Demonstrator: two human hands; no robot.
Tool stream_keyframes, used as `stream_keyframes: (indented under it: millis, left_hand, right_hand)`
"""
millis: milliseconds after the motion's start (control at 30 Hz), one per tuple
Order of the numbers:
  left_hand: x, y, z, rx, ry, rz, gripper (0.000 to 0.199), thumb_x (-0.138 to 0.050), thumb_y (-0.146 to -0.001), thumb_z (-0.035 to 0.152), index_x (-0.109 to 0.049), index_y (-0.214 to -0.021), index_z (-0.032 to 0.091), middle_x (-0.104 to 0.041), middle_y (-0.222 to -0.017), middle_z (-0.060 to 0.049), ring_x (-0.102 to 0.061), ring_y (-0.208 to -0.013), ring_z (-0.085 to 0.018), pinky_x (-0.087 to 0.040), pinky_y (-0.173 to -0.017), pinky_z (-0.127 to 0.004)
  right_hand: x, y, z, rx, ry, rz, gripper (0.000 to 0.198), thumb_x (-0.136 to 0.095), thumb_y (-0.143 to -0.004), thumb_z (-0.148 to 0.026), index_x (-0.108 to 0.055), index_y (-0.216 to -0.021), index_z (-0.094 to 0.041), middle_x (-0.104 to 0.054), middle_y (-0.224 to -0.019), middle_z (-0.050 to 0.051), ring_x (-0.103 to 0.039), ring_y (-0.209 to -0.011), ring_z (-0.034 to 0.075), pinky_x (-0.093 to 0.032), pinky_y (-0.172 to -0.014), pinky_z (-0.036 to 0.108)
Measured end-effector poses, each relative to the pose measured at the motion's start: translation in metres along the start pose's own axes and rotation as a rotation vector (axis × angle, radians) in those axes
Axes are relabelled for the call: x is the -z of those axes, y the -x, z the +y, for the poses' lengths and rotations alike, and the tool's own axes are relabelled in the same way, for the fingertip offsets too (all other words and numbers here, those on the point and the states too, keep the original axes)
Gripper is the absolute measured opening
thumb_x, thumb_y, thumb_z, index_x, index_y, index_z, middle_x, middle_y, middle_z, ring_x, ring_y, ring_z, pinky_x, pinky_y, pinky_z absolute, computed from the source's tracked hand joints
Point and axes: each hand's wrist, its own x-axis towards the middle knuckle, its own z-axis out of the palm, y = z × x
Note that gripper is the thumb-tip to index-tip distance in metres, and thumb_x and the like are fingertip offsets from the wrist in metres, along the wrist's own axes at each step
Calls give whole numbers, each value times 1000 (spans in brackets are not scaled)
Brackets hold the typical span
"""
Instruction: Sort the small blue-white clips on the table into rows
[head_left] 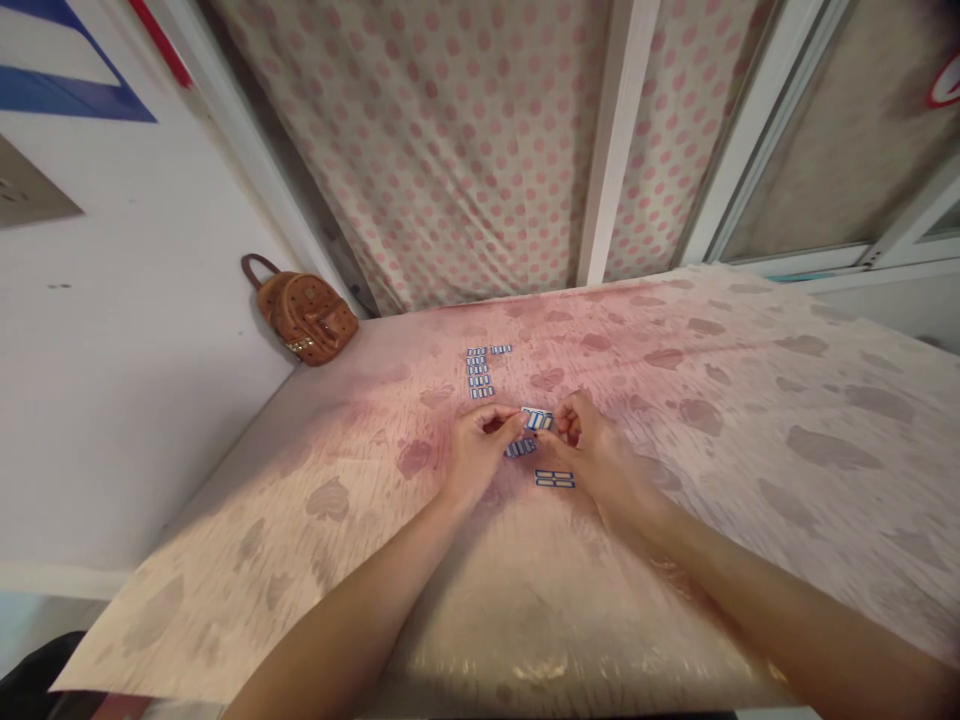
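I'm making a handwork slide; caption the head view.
Left hand and right hand hold a blue-and-white card over a patterned tablecloth, similar cards nearby.

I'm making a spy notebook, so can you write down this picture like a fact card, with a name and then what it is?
Left hand: pinching a small blue-and-white piece
Right hand: thumb reaching to that same piece; grip unclear
Under the hands: another blue-and-white strip, partly hidden
Nearer the person: a separate strip
Farther away: a column of strips, with one more strip beside its top
Surface: pinkish tablecloth with leaf-like patches
Far left corner: brown bag
Behind: curtain with pink dots
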Motion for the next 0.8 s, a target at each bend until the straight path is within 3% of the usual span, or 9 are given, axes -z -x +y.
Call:
stream_keyframes:
  millis: [100,167,400,800]
  left_hand:
    - [-1,1,0,49,53,-4,25,-77,-80,40,-76,-82,16,-71,-74,-5,-63,-67,-15,-49,-66,-26]
    - [-2,1,0,70,80,-5,25,-78,-79,41,-77,-82,16,-71,-73,-4,-62,-66,-15,-49,-65,-26]
    - [-3,2,1,123,150,-20,26,-81,-76,41,-77,-84,17,-72,-76,-5,-65,-70,-16,-54,-72,-29]
    - [-5,1,-2,121,198,13,27,-83,-74,42,-77,-81,16,-71,-72,-4,-63,-66,-14,-52,-67,-26]
  right_hand:
    - [1,-2,0,103,56,-5,36,-63,-88,-30,-52,-122,-25,-62,-104,5,-60,-84,21,-47,-73,34]
    - [3,-3,-2,166,105,-36,34,-60,-91,-30,-53,-125,-26,-61,-112,8,-61,-90,24,-48,-77,37]
    - [7,-2,-10,223,141,-34,16,-55,-95,-25,-61,-109,-25,-62,-98,6,-60,-84,23,-47,-72,35]
    - [5,0,-3,67,-10,-33,29,-59,-94,-34,-57,-120,-24,-65,-85,2,-61,-75,20,-47,-69,32]
